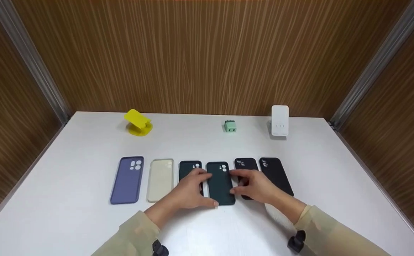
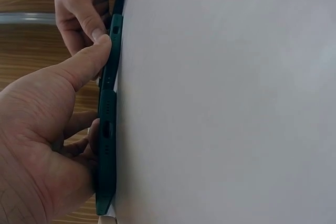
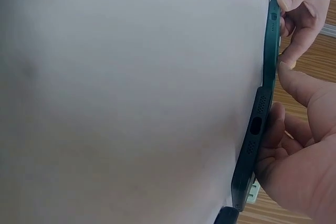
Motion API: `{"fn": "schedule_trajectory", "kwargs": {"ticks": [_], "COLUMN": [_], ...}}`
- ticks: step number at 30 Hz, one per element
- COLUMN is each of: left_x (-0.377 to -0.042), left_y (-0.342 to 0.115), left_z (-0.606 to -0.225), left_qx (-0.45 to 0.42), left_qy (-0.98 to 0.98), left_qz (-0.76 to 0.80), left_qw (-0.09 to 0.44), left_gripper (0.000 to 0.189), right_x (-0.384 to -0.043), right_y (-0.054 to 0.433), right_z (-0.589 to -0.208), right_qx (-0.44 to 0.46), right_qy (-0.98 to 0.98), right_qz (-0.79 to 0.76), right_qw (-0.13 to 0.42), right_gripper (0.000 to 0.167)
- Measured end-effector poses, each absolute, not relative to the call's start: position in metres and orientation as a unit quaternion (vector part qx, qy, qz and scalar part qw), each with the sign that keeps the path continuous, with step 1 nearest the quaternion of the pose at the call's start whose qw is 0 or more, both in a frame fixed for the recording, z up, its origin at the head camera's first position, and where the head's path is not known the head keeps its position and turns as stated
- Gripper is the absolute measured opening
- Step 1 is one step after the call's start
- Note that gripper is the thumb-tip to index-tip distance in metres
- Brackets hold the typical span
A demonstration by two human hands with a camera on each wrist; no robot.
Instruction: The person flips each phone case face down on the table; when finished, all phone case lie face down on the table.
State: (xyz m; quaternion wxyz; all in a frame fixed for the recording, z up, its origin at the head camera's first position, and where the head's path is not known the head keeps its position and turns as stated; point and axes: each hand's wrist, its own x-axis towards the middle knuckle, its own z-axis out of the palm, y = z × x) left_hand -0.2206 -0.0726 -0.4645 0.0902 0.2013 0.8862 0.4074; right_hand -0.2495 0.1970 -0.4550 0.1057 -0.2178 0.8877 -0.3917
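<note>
A dark green phone case (image 1: 220,188) lies flat on the white table with its camera cutouts at the far end. My left hand (image 1: 192,190) reaches over a second dark green case (image 1: 185,169), index fingertip at the first case's left side and thumb at its near edge. From the other side my right hand (image 1: 260,186) touches the right edge with index finger and thumb, above a black case (image 1: 246,163) it partly covers. In the left wrist view the left thumb (image 2: 89,64) rests against the near edge of a green case. Neither hand is curled round a case.
A purple case (image 1: 126,183) and a cream case (image 1: 160,181) lie to the left, another black case (image 1: 278,177) to the right. Along the back stand a yellow phone stand (image 1: 139,122), a green charger plug (image 1: 230,126) and a white socket adapter (image 1: 280,121). Wood-grain panels (image 1: 199,57) enclose the table.
</note>
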Motion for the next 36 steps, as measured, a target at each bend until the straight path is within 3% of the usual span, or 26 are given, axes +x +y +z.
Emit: {"fn": "schedule_trajectory", "kwargs": {"ticks": [19,36], "left_x": [-0.222,-0.221], "left_y": [-0.073,-0.072], "left_z": [-0.466,-0.463], "left_qx": [0.195,0.200], "left_qy": [0.888,0.887], "left_qz": [0.407,0.407], "left_qw": [0.087,0.088], "left_gripper": [0.094,0.095], "right_x": [-0.251,-0.252], "right_y": [0.193,0.194], "right_z": [-0.443,-0.446], "right_qx": [-0.236,-0.126], "right_qy": [0.839,0.771], "right_qz": [-0.472,-0.600], "right_qw": [0.130,0.171], "right_gripper": [0.051,0.045]}}
